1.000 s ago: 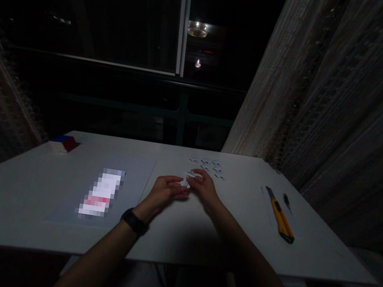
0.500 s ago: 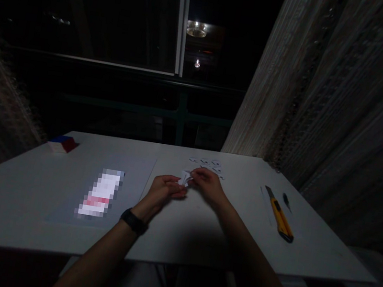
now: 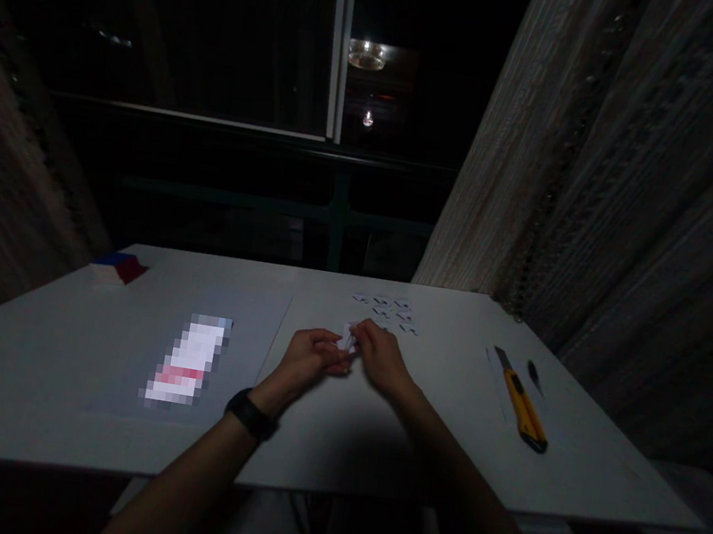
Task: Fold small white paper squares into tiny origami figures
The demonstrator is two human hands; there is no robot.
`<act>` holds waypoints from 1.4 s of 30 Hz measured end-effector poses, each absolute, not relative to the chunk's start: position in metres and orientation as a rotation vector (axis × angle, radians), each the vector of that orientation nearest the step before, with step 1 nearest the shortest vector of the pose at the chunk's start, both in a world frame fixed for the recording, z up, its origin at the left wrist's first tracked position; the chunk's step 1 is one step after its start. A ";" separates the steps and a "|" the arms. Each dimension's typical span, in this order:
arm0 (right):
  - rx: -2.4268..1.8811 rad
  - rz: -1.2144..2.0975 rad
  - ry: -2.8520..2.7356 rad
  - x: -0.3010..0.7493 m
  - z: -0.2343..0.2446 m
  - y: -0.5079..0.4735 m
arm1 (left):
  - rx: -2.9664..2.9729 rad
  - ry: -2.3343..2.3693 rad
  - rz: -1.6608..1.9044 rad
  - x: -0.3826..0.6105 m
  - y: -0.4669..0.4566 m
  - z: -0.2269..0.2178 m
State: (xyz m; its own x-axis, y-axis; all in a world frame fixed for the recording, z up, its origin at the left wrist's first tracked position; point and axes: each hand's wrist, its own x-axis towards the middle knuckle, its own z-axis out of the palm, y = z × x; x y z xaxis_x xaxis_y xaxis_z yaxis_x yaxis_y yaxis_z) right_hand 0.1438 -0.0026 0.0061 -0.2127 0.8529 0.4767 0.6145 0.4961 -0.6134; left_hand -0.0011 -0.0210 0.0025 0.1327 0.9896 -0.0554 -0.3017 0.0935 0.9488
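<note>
Between my two hands, above the middle of the white table (image 3: 328, 443), is a small piece of white paper (image 3: 347, 334) with dark marks. My left hand (image 3: 308, 359), with a black band on its wrist, pinches the paper from the left and below. Fingers of my right hand (image 3: 381, 357) close on its right side. Just beyond my hands, several small paper pieces (image 3: 402, 306) with dark marks lie in rows. My fingers partly cover the held paper, and the dim light hides its finer details.
A lit phone (image 3: 189, 360), its screen blurred, lies on a large pale sheet (image 3: 258, 333) at left. A colored cube (image 3: 118, 268) sits at the far left. To the right are a yellow utility knife (image 3: 521, 401) and a small dark pointed tool (image 3: 535, 377). Curtains (image 3: 477, 187) hang behind.
My right hand has come slightly down and nearer, uncovering more of the paper pieces behind it. The held paper has shifted a little to the right, still between both hands.
</note>
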 end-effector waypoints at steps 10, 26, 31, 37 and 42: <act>-1.315 0.205 -1.843 0.134 -0.003 -0.006 | 1.011 0.908 1.179 0.003 -0.019 -0.004; -0.938 1.002 -1.372 0.125 0.002 -0.007 | 0.950 0.924 1.152 -0.005 -0.020 0.001; -0.915 1.059 -1.303 0.127 0.002 -0.004 | 0.970 0.925 1.143 -0.004 -0.019 -0.001; -0.941 1.080 -1.301 0.130 0.000 -0.003 | 0.969 0.892 1.116 -0.005 -0.018 -0.006; -0.959 1.050 -1.322 0.131 -0.001 -0.002 | 0.966 0.891 1.078 -0.007 -0.016 -0.006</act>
